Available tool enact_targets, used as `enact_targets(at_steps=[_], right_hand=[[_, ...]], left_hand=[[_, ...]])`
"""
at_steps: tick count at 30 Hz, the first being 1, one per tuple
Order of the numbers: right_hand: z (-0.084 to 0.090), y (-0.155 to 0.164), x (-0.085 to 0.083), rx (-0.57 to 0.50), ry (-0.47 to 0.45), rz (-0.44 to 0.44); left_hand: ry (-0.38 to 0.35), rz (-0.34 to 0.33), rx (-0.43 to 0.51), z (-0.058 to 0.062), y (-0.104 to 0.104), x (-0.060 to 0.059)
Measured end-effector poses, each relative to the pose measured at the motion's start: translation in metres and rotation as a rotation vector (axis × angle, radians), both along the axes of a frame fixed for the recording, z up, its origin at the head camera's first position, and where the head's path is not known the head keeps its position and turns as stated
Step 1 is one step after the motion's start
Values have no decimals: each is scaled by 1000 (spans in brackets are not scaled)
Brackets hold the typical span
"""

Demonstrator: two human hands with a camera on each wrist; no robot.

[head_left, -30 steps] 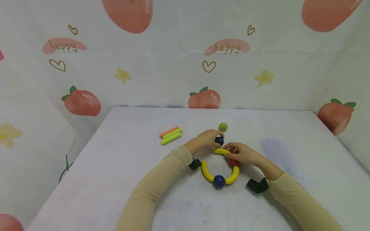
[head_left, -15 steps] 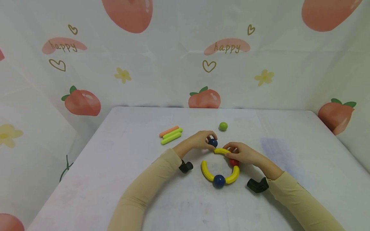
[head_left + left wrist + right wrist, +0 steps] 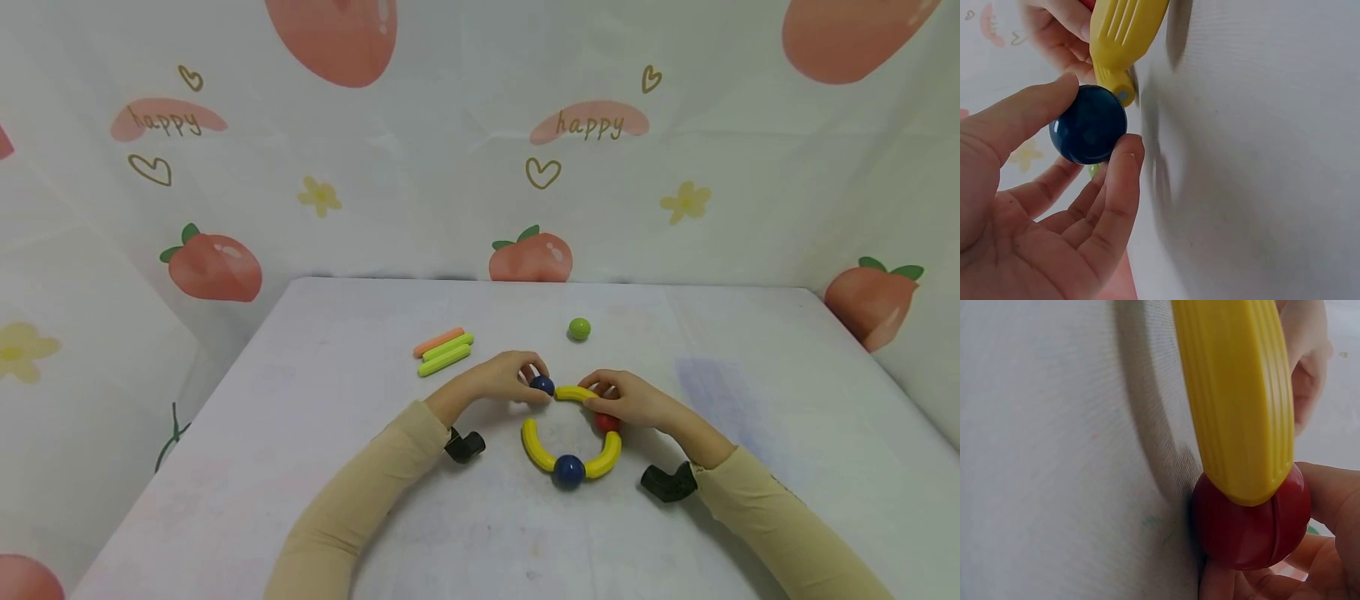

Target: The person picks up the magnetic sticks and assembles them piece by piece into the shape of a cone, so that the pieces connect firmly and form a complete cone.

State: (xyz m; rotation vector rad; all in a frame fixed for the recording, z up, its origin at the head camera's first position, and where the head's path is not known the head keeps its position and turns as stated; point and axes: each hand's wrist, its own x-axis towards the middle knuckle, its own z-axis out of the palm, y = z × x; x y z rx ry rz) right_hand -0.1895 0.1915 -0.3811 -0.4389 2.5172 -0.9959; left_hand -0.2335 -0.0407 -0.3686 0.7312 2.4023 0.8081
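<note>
Between thumb and fingers my left hand [image 3: 510, 379] pinches a blue ball [image 3: 1088, 125], right at the tip of a yellow curved rod [image 3: 572, 392]. A small grey disc shows on that tip in the left wrist view. My right hand [image 3: 630, 398] grips a red ball [image 3: 1247, 525], which joins the far yellow rod to a second yellow curved rod [image 3: 1235, 394]. Another blue ball [image 3: 568, 472] links this one to a third yellow rod [image 3: 537, 446]. Together these pieces form an arc on the table, with a gap at its upper left.
Behind the hands lies a green ball [image 3: 579, 328]. An orange stick [image 3: 438, 342] and two yellow-green sticks [image 3: 444, 360] lie at the back left of the white table [image 3: 300, 417]. A printed cloth [image 3: 420, 167] hangs behind.
My left hand has moved left and toward me with the blue ball, from above the far yellow rod to beside its left end. The right hand and the arc have stayed put.
</note>
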Motion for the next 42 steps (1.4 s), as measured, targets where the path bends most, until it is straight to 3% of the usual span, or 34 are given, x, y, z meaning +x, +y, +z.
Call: enact_targets(at_steps=[25, 42], right_hand=[[0, 0, 1, -5, 2, -3], [1, 0, 1, -2, 34, -1]], left_hand=[[-111, 27, 58, -3, -18, 19], [-122, 39, 78, -3, -16, 23]])
